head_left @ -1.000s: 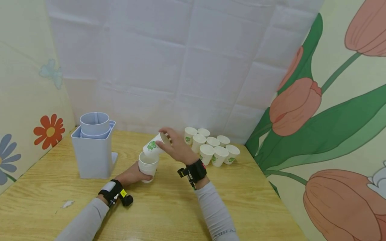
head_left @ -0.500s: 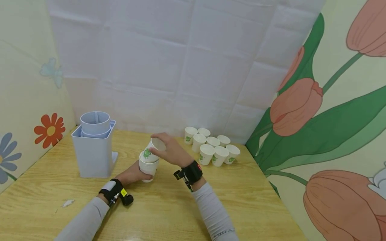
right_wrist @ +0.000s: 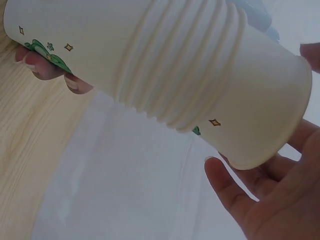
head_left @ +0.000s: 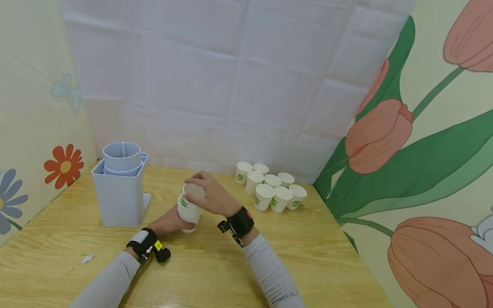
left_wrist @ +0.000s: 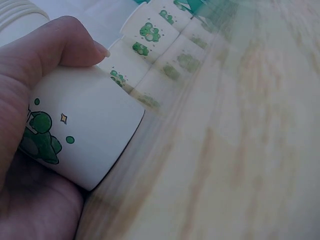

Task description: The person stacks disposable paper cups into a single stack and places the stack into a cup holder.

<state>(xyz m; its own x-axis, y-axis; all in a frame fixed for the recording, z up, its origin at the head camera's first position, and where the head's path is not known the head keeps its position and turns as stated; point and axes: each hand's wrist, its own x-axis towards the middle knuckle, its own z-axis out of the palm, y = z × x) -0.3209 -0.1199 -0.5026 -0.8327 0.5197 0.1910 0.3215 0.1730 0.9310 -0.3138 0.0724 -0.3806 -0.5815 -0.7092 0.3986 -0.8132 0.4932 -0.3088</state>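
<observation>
Several nested white cups (right_wrist: pixel 175 65) bear green prints (left_wrist: pixel 44 137); left hand (head_left: pixel 169 222) grips the bottom cup (left_wrist: pixel 92 120), right hand (head_left: pixel 214 196) holds the top cup (right_wrist: pixel 265 100).

A wood-grained table (head_left: pixel 215 265) bears eight white paper cups (head_left: pixel 263 197), upright and mouth-up in a close cluster toward the back right, green prints showing on several. A pale blue square bin (head_left: pixel 119 203) stands at back left. Between them, a stack of cups (head_left: pixel 188 214) has its base at the tabletop. A small whitish patch (head_left: pixel 86 259) marks the near left.
</observation>
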